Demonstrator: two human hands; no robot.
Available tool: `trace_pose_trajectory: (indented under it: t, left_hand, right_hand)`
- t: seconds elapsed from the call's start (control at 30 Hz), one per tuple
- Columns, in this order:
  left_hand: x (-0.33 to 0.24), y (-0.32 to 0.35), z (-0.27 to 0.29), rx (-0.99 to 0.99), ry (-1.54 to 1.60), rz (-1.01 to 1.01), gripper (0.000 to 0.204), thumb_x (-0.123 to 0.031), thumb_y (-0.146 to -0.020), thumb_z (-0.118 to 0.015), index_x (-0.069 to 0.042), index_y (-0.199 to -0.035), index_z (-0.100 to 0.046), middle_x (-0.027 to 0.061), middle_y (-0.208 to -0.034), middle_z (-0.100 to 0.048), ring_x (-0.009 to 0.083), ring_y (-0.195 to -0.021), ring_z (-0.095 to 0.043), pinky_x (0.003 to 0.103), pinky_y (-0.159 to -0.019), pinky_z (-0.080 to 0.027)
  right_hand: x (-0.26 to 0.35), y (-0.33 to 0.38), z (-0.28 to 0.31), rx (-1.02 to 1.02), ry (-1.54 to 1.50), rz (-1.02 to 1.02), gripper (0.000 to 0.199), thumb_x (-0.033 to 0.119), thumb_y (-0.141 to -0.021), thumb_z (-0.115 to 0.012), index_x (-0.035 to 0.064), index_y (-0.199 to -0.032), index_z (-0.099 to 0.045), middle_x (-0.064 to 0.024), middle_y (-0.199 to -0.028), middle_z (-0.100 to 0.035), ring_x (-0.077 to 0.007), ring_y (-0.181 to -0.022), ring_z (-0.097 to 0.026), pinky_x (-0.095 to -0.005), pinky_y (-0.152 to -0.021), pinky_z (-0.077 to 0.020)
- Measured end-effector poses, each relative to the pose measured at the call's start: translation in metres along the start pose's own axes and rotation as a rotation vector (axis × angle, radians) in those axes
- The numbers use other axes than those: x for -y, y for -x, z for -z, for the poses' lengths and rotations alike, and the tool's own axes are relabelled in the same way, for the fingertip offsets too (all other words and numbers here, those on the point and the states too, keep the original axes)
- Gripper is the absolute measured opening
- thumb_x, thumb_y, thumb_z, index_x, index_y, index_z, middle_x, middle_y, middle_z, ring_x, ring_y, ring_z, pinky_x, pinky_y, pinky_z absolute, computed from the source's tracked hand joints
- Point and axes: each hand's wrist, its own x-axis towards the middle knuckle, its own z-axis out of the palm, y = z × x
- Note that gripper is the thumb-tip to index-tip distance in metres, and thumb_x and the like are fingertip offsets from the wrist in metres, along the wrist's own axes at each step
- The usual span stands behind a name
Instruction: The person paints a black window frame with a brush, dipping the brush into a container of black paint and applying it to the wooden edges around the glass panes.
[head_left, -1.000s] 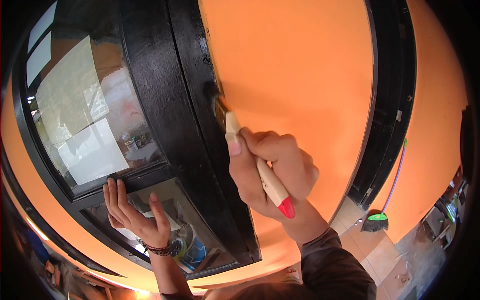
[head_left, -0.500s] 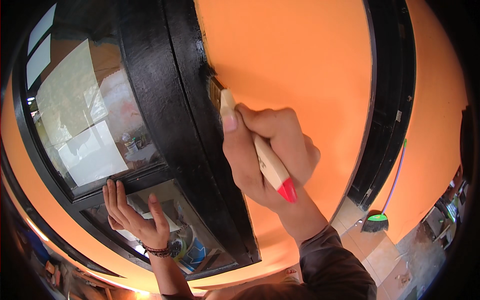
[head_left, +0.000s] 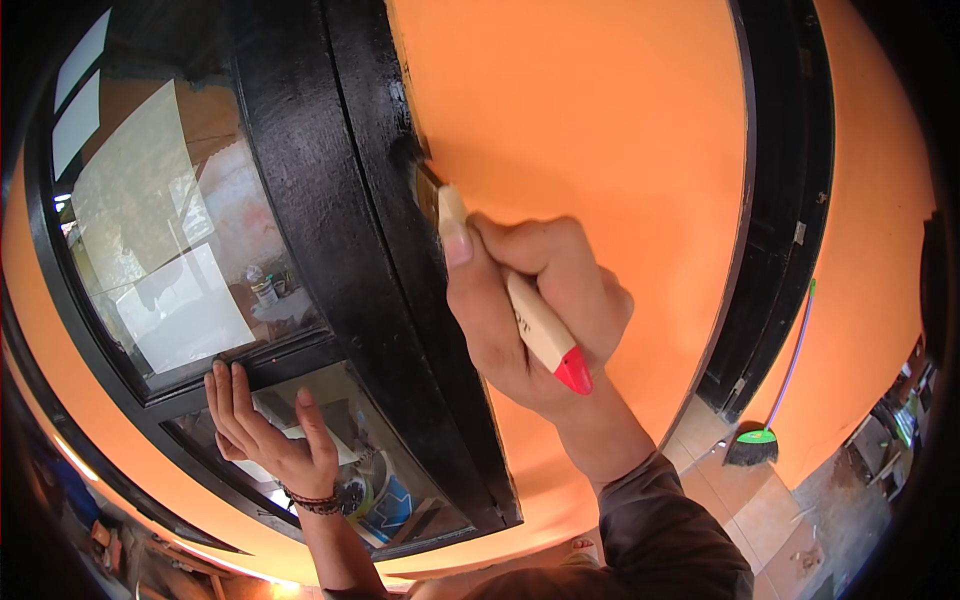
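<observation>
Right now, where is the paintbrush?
Head view, near centre: the paintbrush is in the right hand, at the edge of the black frame beside the orange wall.

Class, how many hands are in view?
2: the left hand at the black crossbar, lower left; the right hand around the brush, near the centre. No others show.

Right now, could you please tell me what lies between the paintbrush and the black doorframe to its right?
In the head view, orange wall lies between the paintbrush and the black doorframe, partly behind the right hand.
</observation>
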Motion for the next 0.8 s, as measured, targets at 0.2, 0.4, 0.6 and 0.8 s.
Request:
trace_pose_trajectory:
  t: [0.2, 0.4, 0.6, 0.8]
  left_hand:
    - [-0.004, -0.002, 0.001, -0.019, 0.021, -0.010, 0.060, -0.039, -0.093, -0.054, -0.001, -0.138, -0.045, 0.0166, -0.144, -0.045, 0.0332, -0.137, -0.037, 0.046, -0.109, -0.019]
    - [-0.003, -0.002, 0.000, -0.022, 0.022, -0.013, 0.060, -0.038, -0.092, -0.055, 0.000, -0.138, -0.045, 0.0170, -0.144, -0.045, 0.0335, -0.137, -0.037, 0.046, -0.109, -0.019]
    - [-0.002, -0.002, 0.000, -0.017, 0.014, -0.009, 0.062, -0.038, -0.091, -0.056, 0.000, -0.138, -0.044, 0.0173, -0.144, -0.044, 0.0334, -0.137, -0.036, 0.047, -0.108, -0.019]
    - [-0.003, -0.001, 0.000, -0.007, -0.003, -0.006, 0.064, -0.039, -0.090, -0.056, 0.001, -0.138, -0.044, 0.0177, -0.145, -0.044, 0.0336, -0.137, -0.036, 0.047, -0.107, -0.019]
  right_hand:
    - [0.007, 0.018, 0.014, 0.086, 0.002, -0.073, 0.019, 0.002, -0.083, -0.072, 0.0006, -0.081, -0.054, -0.0077, -0.063, -0.064, -0.0092, -0.049, -0.058, -0.0206, -0.046, -0.0439]
    - [-0.001, 0.005, -0.001, 0.001, 0.025, 0.013, 0.019, 0.002, -0.082, -0.072, 0.0013, -0.080, -0.053, -0.0091, -0.062, -0.064, -0.0126, -0.048, -0.061, -0.0222, -0.046, -0.0463]
    - [0.009, 0.021, 0.003, 0.036, -0.012, 0.020, 0.023, -0.006, -0.072, -0.074, 0.0005, -0.077, -0.053, -0.0083, -0.059, -0.052, -0.0211, -0.044, -0.054, -0.0302, -0.041, -0.0433]
    - [0.002, 0.009, -0.012, -0.042, 0.080, 0.103, 0.020, -0.007, -0.073, -0.071, -0.0015, -0.076, -0.051, -0.0064, -0.058, -0.046, -0.0181, -0.042, -0.048, -0.0279, -0.038, -0.0383]
